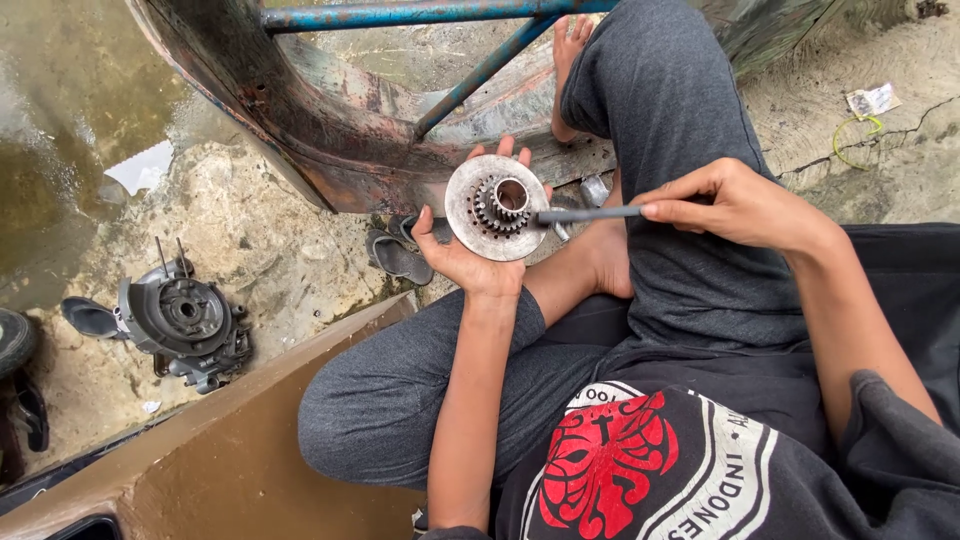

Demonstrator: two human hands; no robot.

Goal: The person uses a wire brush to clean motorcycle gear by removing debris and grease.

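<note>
1. While the person sits cross-legged, left hand (468,255) cradles a geared disc (497,207) palm-up, above the knee.
2. Right hand (735,205) pinches a grey rod (590,214); tip touches the disc's gear hub.
3. Engine casing (185,320) lies on the ground, well apart.

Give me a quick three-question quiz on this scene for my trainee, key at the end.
1. True or false: the left hand holds the round metal disc from beneath.
2. What does the right hand hold? A) a thin dark rod B) a hammer C) a rag
3. What lies on the ground at the left?

Key: 1 true. 2 A. 3 a grey engine casing.
</note>
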